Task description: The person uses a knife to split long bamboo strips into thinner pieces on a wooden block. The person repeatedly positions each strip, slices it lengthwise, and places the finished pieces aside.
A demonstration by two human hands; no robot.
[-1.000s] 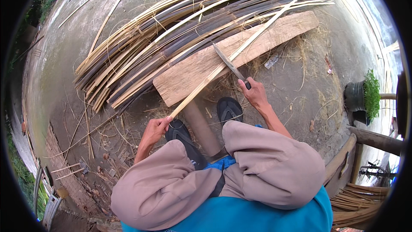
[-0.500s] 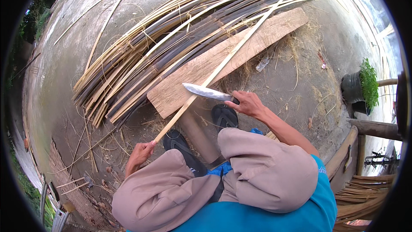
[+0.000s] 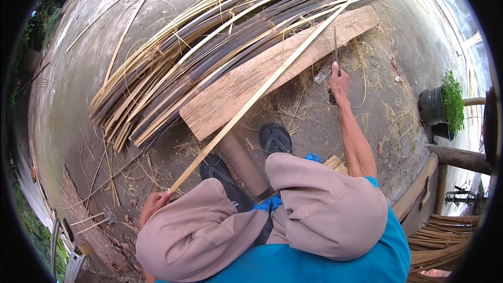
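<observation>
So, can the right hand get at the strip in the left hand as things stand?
Probably yes, with the knife: the right hand grips it beside the plank, and nothing visible covers the middle of the strip. Grasping the strip would likely require freeing that hand.

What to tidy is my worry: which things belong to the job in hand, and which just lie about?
Job:
bamboo strip, held in the left hand
knife, held in the right hand
wooden plank, under the strip
piled bamboo strips, probably

Lying about, seemingly:
clear plastic scrap
potted plant, standing at right
</observation>
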